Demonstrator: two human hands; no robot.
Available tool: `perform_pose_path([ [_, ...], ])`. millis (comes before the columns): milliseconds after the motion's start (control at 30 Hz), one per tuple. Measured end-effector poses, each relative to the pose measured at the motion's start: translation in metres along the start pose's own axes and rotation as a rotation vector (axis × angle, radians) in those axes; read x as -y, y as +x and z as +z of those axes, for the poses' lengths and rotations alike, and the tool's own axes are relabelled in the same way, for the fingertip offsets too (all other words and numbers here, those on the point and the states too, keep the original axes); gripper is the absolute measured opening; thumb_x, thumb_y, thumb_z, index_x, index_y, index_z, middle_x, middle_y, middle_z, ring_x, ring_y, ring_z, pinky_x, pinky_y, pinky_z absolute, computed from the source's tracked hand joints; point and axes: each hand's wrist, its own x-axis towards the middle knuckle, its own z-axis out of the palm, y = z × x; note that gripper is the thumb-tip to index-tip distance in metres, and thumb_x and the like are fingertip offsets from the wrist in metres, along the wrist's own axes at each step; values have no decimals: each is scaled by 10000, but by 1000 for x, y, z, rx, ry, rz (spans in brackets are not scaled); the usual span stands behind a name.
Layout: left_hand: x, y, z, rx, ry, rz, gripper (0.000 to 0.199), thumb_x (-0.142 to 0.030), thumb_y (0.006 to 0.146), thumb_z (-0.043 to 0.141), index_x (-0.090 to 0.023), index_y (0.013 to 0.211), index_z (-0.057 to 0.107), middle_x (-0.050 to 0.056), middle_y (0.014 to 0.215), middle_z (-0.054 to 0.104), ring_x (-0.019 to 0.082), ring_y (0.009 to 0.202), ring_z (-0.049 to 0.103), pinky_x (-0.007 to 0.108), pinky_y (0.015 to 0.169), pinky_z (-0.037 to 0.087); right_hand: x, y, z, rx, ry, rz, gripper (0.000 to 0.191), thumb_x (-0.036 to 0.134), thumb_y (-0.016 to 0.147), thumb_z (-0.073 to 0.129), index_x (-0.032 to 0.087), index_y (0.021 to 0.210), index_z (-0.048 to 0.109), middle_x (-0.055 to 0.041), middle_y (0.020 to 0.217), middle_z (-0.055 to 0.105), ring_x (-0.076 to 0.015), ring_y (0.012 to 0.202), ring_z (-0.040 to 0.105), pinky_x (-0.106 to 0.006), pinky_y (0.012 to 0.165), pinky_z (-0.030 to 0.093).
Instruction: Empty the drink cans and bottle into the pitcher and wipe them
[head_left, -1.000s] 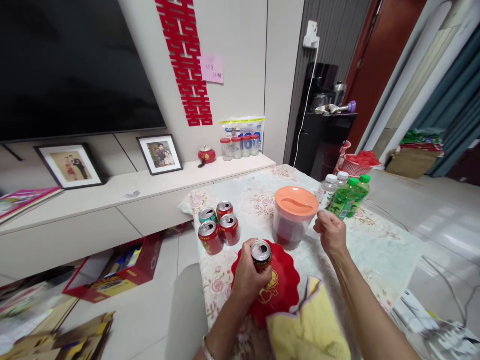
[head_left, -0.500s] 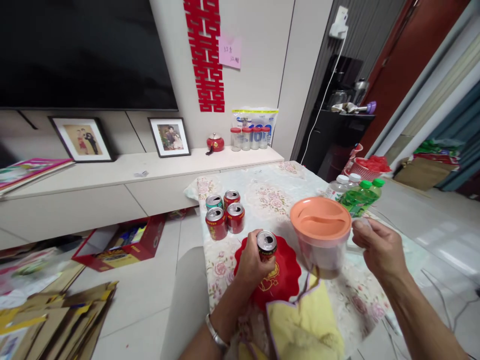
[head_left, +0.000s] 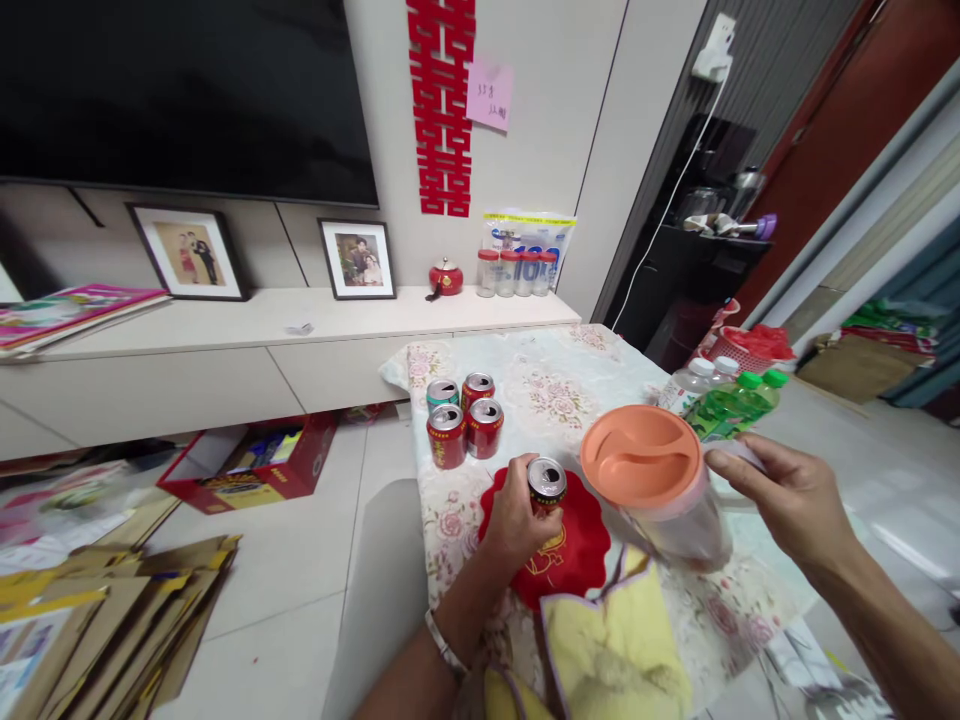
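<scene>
My left hand (head_left: 517, 520) is wrapped round an opened drink can (head_left: 547, 484), held upright over a red scalloped plate (head_left: 581, 535). My right hand (head_left: 787, 490) grips the handle of a clear pitcher (head_left: 686, 525) with an orange lid (head_left: 637, 455). The pitcher tilts to the left, its lid leaning toward the can, and the two are apart. A little dark liquid seems to lie low in the pitcher. In front of the plate lies a yellow cloth (head_left: 619, 650). Several opened cans (head_left: 447, 437) stand together at the table's left side.
Bottles with white and green caps (head_left: 739, 400) stand behind the pitcher on the flowered tablecloth (head_left: 555, 390). Beyond the table, a white cabinet (head_left: 360, 320) carries picture frames, a red pot (head_left: 446, 278) and red-lidded jars (head_left: 517, 275). Flattened cardboard (head_left: 150, 620) and a red box (head_left: 255, 460) lie on the floor.
The pitcher has gone from upright to tilted left, its base swinging out to the right, with my right hand on its handle. The can stays in my left hand; the view has shifted slightly.
</scene>
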Motion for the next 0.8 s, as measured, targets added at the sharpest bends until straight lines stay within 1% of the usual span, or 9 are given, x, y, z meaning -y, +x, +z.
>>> perform_pose_path([
  [67, -1, 0, -1, 0, 5, 6, 620, -158, 665, 654, -240, 1237, 429, 67, 1159, 643, 244, 1062, 673, 358, 920, 539, 4, 1, 1, 71, -50, 6, 511, 663, 693, 763, 215, 546, 566, 35, 540, 413, -118, 524, 367, -258, 456, 289],
  [200, -2, 1, -2, 11, 5, 4, 633, -136, 648, 654, -243, 1234, 441, 61, 1151, 651, 244, 1063, 678, 357, 927, 537, 5, 2, 0, 129, -101, -17, 538, 672, 719, 736, 220, 543, 505, 35, 551, 385, -122, 535, 371, -261, 471, 291],
  [433, 0, 1, -2, 1, -19, 22, 663, -99, 625, 680, -262, 1231, 466, 47, 1168, 660, 246, 1084, 662, 346, 931, 519, 14, 5, 2, 188, -163, -66, 541, 692, 740, 707, 227, 546, 510, 35, 536, 381, -122, 514, 372, -261, 454, 285],
  [600, 0, 1, -3, 0, -38, 8, 670, -89, 611, 687, -260, 1228, 489, 49, 1170, 658, 256, 1082, 651, 346, 916, 516, 21, 8, 7, 219, -221, -108, 558, 721, 744, 679, 225, 542, 522, 35, 511, 387, -116, 490, 374, -254, 427, 297],
  [800, 5, 1, -1, 7, -37, 55, 658, -120, 627, 670, -253, 1238, 466, 49, 1172, 638, 256, 1086, 643, 350, 881, 521, 27, 10, 9, 333, -297, -82, 513, 690, 801, 646, 220, 616, 557, 30, 553, 415, -132, 543, 402, -267, 479, 337],
])
